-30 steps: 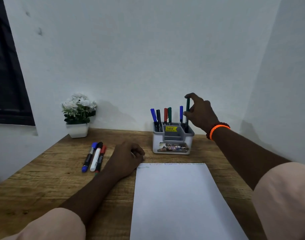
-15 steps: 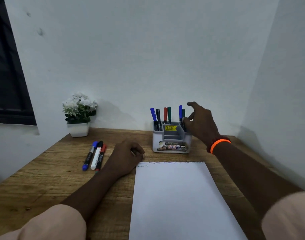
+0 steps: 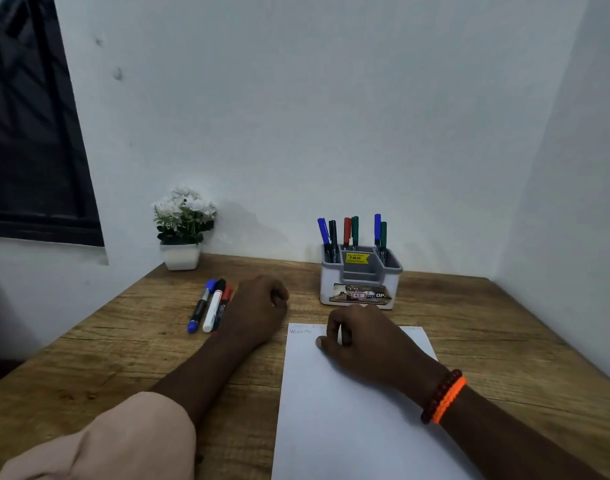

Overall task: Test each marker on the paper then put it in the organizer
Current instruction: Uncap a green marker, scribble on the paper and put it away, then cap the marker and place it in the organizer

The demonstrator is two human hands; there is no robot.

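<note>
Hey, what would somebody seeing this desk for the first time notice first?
Probably the grey organizer at the back of the desk, bristling with six upright markers, and the white paper in front of it, where the right hand rests loosely curled. Next, three markers lying side by side left of the left hand, and a potted plant by the wall.

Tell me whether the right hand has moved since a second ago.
Yes. The right hand has left the organizer and come back toward the person, now resting on the paper.
</note>
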